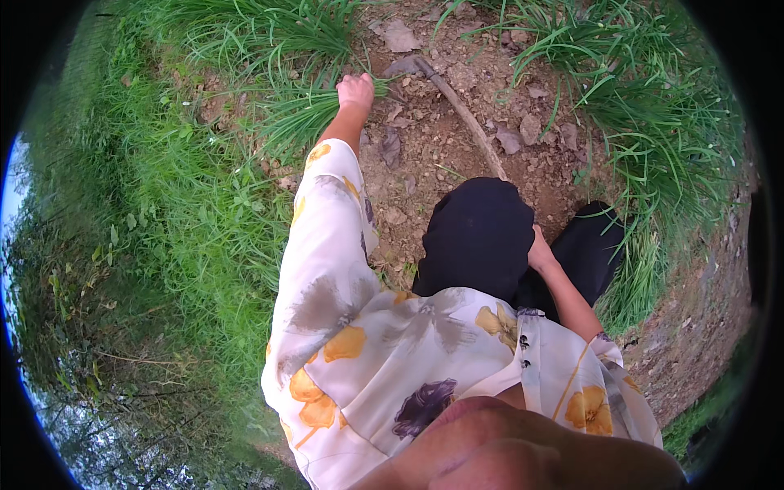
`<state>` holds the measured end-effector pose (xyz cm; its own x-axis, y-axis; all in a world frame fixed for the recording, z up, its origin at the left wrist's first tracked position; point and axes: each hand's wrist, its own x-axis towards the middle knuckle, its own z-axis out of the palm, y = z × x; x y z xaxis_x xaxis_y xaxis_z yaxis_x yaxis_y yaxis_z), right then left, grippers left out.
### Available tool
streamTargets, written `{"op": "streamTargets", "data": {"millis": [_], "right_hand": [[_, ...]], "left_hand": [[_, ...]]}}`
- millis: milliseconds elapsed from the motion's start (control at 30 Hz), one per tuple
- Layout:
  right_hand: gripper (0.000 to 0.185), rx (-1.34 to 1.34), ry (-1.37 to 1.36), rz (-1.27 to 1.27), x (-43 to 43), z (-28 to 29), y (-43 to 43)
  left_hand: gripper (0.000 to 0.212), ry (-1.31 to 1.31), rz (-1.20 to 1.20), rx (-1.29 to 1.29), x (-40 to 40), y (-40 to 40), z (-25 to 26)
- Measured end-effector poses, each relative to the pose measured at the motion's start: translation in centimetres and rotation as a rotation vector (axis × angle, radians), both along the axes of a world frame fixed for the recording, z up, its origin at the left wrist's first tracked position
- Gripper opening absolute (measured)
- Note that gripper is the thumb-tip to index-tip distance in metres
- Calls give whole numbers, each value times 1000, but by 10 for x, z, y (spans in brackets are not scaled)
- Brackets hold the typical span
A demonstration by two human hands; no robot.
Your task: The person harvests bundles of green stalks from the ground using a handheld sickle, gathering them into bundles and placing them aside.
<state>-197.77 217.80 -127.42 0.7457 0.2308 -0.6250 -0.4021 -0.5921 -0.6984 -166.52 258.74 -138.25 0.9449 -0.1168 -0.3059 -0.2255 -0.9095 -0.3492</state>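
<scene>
My left hand [356, 90] is closed around a bunch of long, thin green leaves [306, 116], which fan out to the left of the fist; a few tips show at its right. Just right of that hand, a tool with a wooden handle [462, 113] and a dull metal head [402, 66] lies low over the soil. Its handle runs down towards my knee and passes out of sight behind it. My right hand [539, 248] is between my dark-trousered knees, its fingers mostly hidden by the near knee; whether it holds the handle's end cannot be seen.
Dry leaves [397, 35] and clods lie on the brown soil [429, 147]. Tufts of the green plants [658, 122] stand at the right and top, with denser grass [202, 245] at the left. A bundle of green leaves [637, 282] lies beside my right knee.
</scene>
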Motion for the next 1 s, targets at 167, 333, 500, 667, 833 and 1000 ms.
{"op": "streamTargets", "data": {"millis": [167, 333, 500, 667, 833, 1000], "right_hand": [[51, -43, 142, 8, 10, 23, 0], [56, -140, 38, 61, 2, 13, -4], [48, -255, 120, -68, -14, 36, -20], [39, -231, -239, -46, -5, 27, -22], [32, -322, -220, -175, 5, 36, -7], [34, -140, -2, -213, 12, 41, -15]], "left_hand": [[15, -33, 25, 4, -9, 5, 0], [15, -75, 1, -9, -15, -1, 1], [15, -75, 130, 26, -7, 2, 7], [30, -178, 215, -320, -32, 36, 30], [29, -448, 410, -1131, -70, 86, 89], [13, -486, 858, -1812, -115, 155, 156]]}}
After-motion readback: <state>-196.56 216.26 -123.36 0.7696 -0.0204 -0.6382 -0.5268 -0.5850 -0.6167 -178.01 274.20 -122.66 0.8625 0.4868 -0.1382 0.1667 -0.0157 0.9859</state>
